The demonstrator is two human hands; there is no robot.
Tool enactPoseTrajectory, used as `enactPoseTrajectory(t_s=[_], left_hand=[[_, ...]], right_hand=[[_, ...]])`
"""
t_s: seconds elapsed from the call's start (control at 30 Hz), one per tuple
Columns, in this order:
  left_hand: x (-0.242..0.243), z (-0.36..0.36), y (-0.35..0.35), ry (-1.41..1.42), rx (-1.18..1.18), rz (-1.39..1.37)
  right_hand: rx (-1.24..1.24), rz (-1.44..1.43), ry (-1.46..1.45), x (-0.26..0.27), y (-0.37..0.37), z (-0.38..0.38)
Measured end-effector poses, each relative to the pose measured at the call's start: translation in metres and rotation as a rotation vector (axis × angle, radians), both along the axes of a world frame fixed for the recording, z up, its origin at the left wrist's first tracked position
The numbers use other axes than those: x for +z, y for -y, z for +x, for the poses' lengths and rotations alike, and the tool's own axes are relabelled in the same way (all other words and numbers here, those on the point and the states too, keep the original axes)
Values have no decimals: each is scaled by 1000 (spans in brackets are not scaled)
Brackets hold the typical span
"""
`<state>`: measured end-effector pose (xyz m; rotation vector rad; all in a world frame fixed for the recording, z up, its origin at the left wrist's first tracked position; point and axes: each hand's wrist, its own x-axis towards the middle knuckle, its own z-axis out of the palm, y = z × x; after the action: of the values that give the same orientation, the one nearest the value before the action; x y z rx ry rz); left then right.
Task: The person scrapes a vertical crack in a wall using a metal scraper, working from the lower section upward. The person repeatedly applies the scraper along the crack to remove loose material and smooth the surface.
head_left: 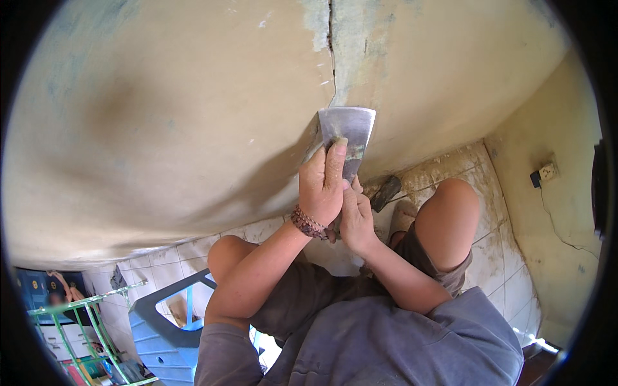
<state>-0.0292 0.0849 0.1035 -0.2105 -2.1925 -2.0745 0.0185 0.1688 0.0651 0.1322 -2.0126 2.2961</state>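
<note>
My left hand (pixel 321 186) grips a flared steel blade tool (pixel 348 126), its thumb lying along the blade's face. Just below, my right hand (pixel 358 219) is closed around the lower part of the same tool; the grip itself is mostly hidden by my fingers. The blade's broad, slightly curved edge points up the beige plastered wall (pixel 217 96), at the lower end of a long vertical crack (pixel 332 53). Pale grey patches show where paint is gone beside the crack. Whether the edge touches the wall cannot be made out.
A dark block (pixel 386 193) lies on the dirty tiled floor (pixel 490 251) near my sandalled foot. To the right, a plug and cord hang from a wall socket (pixel 547 172). At lower left are a blue plastic chair (pixel 164 352), a green metal rack (pixel 87 304) and another person.
</note>
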Motion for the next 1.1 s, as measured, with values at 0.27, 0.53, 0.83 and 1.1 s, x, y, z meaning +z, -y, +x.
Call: enactPoseTrajectory(t_s=[0.27,0.53,0.83,1.1], left_hand=[[-2,-5,-4,-71,28,-33],[4,-6,-13,-107,43,0],[1,8,-2,15,-119,60],[11,7,-2,32,-165,55]], right_hand=[[67,61,-27,13,-11,-4],[93,-10,3,17,-16,-6],[449,-508,190,-11,-22,11],[288,-448,150,7,-11,7]])
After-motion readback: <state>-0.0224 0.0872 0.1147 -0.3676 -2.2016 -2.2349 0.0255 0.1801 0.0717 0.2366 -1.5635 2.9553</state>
